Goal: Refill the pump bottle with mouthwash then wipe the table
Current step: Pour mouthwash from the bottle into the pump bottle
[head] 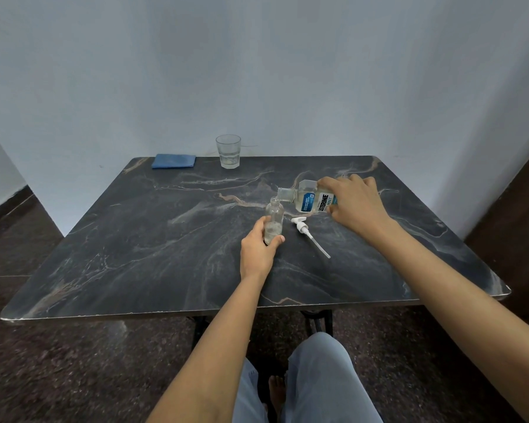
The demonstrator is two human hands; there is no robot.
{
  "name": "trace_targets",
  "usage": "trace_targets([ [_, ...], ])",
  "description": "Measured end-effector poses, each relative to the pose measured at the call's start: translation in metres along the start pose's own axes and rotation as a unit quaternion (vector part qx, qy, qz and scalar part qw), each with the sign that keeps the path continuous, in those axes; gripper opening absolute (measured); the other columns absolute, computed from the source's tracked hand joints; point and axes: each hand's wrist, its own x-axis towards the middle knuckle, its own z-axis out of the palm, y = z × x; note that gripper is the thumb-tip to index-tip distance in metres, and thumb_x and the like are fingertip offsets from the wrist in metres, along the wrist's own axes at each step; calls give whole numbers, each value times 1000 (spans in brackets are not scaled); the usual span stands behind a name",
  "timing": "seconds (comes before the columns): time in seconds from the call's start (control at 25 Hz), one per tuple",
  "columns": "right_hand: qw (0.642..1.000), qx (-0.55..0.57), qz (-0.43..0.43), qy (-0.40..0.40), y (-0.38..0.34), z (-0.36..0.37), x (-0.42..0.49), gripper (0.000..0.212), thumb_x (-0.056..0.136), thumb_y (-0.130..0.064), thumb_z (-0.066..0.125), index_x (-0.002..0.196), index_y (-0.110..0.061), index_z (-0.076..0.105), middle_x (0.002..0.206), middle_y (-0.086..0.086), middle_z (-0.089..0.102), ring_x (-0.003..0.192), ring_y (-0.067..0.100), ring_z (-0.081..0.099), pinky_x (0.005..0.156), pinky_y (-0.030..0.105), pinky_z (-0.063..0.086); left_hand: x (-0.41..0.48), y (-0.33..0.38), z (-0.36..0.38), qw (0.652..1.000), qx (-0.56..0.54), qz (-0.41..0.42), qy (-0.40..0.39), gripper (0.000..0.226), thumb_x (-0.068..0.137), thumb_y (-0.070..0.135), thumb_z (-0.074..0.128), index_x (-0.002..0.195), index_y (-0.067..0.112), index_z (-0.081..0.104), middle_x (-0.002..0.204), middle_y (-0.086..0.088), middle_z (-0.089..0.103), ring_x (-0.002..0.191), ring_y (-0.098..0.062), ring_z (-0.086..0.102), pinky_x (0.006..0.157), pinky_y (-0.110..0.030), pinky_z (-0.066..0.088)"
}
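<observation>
A small clear pump bottle [274, 215] stands upright on the dark marble table [165, 239], its neck uncapped and a little liquid in its lower part. My left hand [258, 250] grips its base. My right hand [356, 201] holds the mouthwash bottle [307, 199] tipped on its side, its mouth just above the small bottle's neck, and a thin stream runs into it. The white pump head [309, 235] with its tube lies on the table just right of the small bottle.
A folded blue cloth [173, 161] lies at the far left edge of the table. A clear drinking glass [228, 151] stands at the far edge near the wall. My knees and a bare foot show below the near table edge.
</observation>
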Motion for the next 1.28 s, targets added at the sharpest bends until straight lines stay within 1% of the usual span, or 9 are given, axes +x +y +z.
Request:
trace_targets([
  [0.12, 1000, -2, 0, -3, -1, -2, 0, 48, 85, -17, 60, 130, -29, 47, 119, 5, 63, 113, 30, 51, 96, 45, 32, -1, 0, 0, 1000, -1, 3, -1, 52, 83, 21, 72, 130, 27, 53, 116, 9, 66, 108, -11, 61, 101, -37, 48],
  [0.48, 1000, -14, 1, -3, -2, -2, 1, 47, 85, -18, 60, 130, -29, 48, 118, 5, 64, 112, 30, 51, 96, 44, 32, -2, 3, -1, 1000, 7, -9, -6, 56, 83, 22, 73, 135, 24, 51, 123, 1, 65, 114, -15, 59, 102, -40, 47],
  [0.8, 1000, -13, 2, -4, -2, -2, 1, 48, 85, -17, 60, 129, -29, 48, 118, 5, 64, 112, 30, 52, 95, 45, 32, -2, 3, -2, 1000, 1, -6, -8, 56, 83, 20, 73, 134, 26, 51, 124, 1, 64, 114, -16, 60, 102, -40, 47],
  [0.96, 1000, -16, 4, -3, -2, -2, 2, 48, 85, -17, 59, 129, -29, 48, 119, 5, 64, 112, 30, 52, 95, 44, 32, -2, 4, -2, 1000, -1, -7, -9, 54, 83, 20, 73, 133, 25, 52, 121, 3, 65, 112, -14, 61, 101, -40, 48],
  [1.28, 1000, -19, 5, -9, -4, -4, 1, 48, 86, -16, 57, 131, -29, 47, 120, 4, 63, 113, 30, 51, 97, 45, 32, -3, 5, -2, 1000, 12, -4, -3, 54, 84, 21, 72, 134, 25, 51, 125, 0, 64, 115, -17, 59, 102, -41, 47],
])
